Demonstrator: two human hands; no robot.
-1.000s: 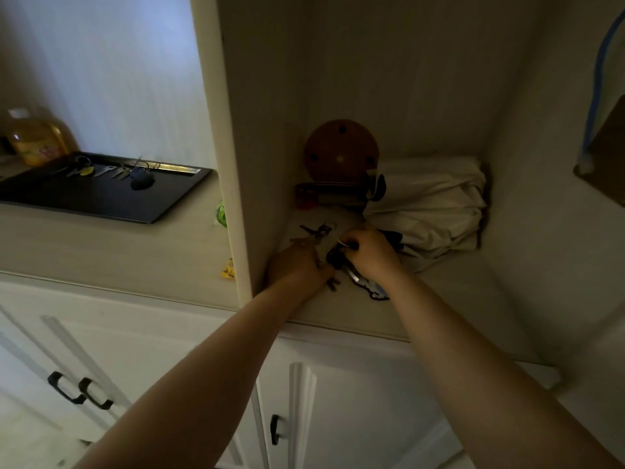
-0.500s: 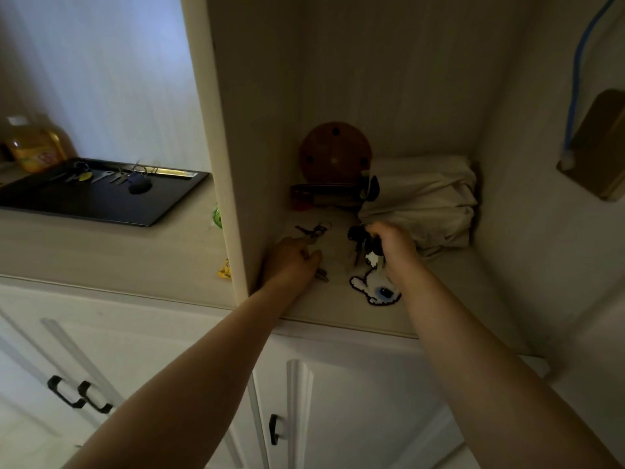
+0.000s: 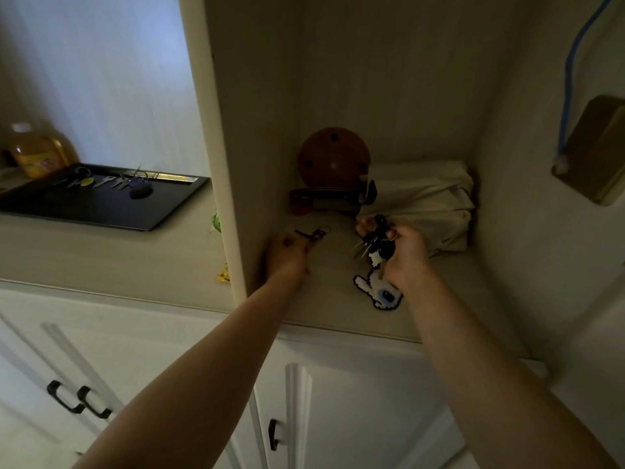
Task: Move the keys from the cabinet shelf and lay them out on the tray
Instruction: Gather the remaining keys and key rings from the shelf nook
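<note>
Both our forearms reach up and fwd into the open cabinet nook, bare, elbows low in the head view. Our left hand (image 3: 286, 255) sits at the nook's left edge, right by the cabinet side panel (image 3: 216, 137), knuckles toward us, fingers curled tight; it touches a small dark key set (image 3: 313, 234) lying on the shelf (image 3: 449, 292), w/ a pale ring at its far end, but we can't tell if the fingers actually pinch it. Our right hand (image 3: 404, 257) is raised a bit above the shelf, fingers wrapped round a bunch of keys (image 3: 372, 240): several metal blades fan down-left, dark heads up top, and a flat white charm (image 3: 377, 292) w/ dark outline and a blue spot hangs below the hand, its lower end on or just over the shelf, can't say which. Behind the hands: a round brown disc (image 3: 333, 157) leaning on the back wall, a folded pale cloth bag (image 3: 422, 194) to its right. Off to the left on the counter (image 3: 101, 252) sits the black tray (image 3: 84, 208), already w/ a row of keys (image 3: 111, 181) and a dark fob (image 3: 140, 191) along its far side; a yellow bottle (image 3: 35, 152) stands just behind it.
</note>
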